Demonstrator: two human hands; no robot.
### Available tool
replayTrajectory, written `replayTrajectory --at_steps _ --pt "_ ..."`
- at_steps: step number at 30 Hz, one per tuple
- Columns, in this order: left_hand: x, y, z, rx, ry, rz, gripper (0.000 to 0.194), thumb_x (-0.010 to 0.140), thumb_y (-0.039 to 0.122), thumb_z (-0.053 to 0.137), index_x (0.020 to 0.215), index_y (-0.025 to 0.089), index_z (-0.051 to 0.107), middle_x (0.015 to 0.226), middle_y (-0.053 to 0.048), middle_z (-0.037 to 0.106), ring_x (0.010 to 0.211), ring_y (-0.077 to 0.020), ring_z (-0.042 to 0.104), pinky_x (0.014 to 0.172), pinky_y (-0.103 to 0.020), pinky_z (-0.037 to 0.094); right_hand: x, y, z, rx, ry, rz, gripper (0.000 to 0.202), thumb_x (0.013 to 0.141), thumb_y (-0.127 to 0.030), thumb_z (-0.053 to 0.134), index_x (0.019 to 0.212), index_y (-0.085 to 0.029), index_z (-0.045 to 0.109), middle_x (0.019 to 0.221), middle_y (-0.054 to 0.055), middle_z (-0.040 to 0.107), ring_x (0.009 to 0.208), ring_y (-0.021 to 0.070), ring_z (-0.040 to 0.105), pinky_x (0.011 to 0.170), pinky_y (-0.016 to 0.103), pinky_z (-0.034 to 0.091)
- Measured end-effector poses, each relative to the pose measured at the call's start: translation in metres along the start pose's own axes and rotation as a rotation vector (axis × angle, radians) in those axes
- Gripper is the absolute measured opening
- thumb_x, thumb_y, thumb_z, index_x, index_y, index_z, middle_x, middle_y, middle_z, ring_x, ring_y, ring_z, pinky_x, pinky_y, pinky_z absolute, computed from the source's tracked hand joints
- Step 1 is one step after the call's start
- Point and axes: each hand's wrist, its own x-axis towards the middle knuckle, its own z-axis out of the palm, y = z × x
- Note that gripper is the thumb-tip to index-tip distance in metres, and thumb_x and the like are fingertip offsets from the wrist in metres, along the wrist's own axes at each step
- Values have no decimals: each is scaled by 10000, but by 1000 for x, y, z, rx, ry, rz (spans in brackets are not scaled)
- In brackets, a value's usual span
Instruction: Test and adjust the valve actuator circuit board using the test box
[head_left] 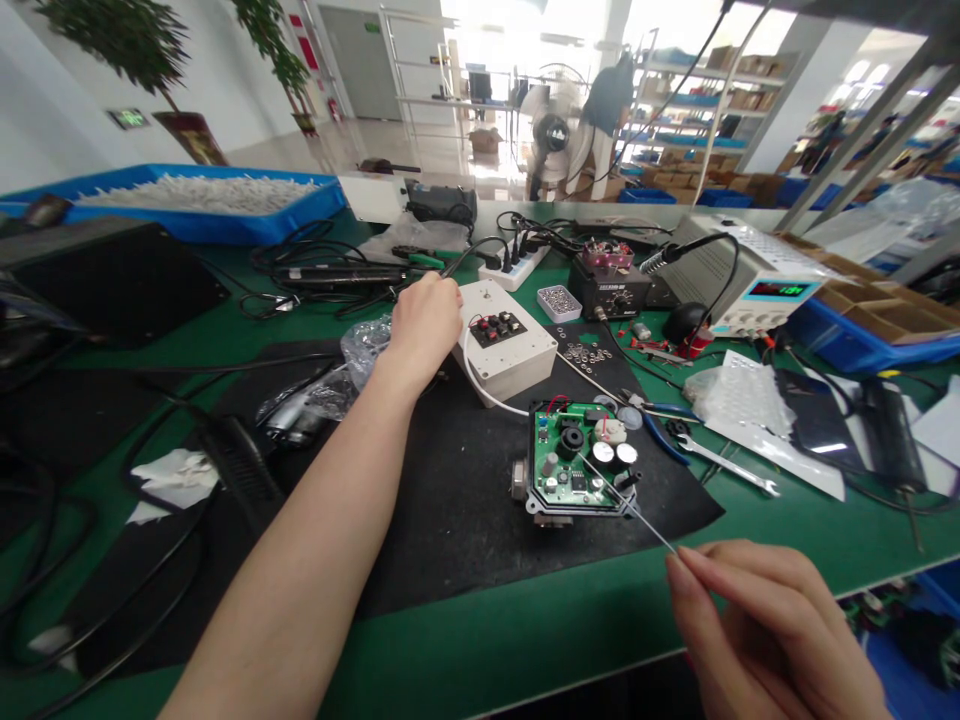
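My right hand (765, 620) pinches a thin pale stick (652, 527) between thumb and fingers. Its far end reaches over a green circuit board (559, 470) set in an open metal housing, close to a round black part. A white cable (480, 388) runs from that housing to a white box (517, 365) with a black terminal panel on top. At the box's far left corner, my left hand (424, 315) is closed, fingers curled down; whatever they grip is hidden behind the hand. A dark cable (476, 245) passes just beyond its knuckles.
Pliers (664, 430) and a wrench (727, 465) lie right of the board. Behind stand a small tray of metal parts (559, 303), a soldering station (611, 290) and a power supply (750, 270). Left are bagged parts (300, 410), cables and a blue tray (262, 230) of white pieces.
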Motion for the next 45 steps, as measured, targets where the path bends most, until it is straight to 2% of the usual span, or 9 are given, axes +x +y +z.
replayTrajectory --at_steps 4,12,16,22,28,38,45 --pt "1 0 0 -13 -20 -13 397 1075 257 453 1203 147 812 1236 -202 732 1112 -389 695 967 -480 534 0 -1 1 16 -11 19 176 992 -27 790 1090 -173 800 956 57 741 796 131 737 724 232 585" --pt "0 1 -2 2 -20 -9 395 1076 265 456 1199 151 813 1240 -197 737 1100 -381 697 952 -471 546 1 2 2 53 12 8 213 921 26 821 1049 -143 815 938 64 734 768 140 728 624 223 572" --pt "-1 1 -3 -8 -32 -20 409 1081 272 445 1219 152 810 1253 -204 728 1128 -385 684 970 -477 536 1 4 0 52 1 -6 222 925 31 805 1049 -154 813 922 57 726 779 143 711 602 228 559" --pt "-1 2 -3 2 -45 -30 416 1081 275 441 1234 157 809 1269 -207 725 1144 -384 676 975 -471 532 2 6 -3 16 -45 -28 238 953 33 778 1094 -158 801 959 54 733 820 130 711 678 223 572" --pt "0 2 -3 17 -40 -18 423 1074 265 433 1224 146 810 1251 -204 736 1111 -378 690 942 -471 544 2 8 -3 6 -37 -48 228 974 19 762 1094 -170 804 943 45 723 804 127 692 642 222 556" --pt "0 1 -2 18 -23 -8 418 1069 265 436 1207 149 814 1245 -200 743 1093 -379 700 920 -476 556 7 8 -2 -11 -33 -86 240 927 45 787 1059 -155 800 909 43 709 780 135 681 595 213 552" --pt "0 1 -3 14 -38 -19 425 1080 279 435 1232 156 813 1266 -201 737 1114 -378 686 946 -478 551 8 11 -10 -39 -111 -105 244 926 27 806 1088 -155 816 947 48 709 786 130 700 605 198 577"
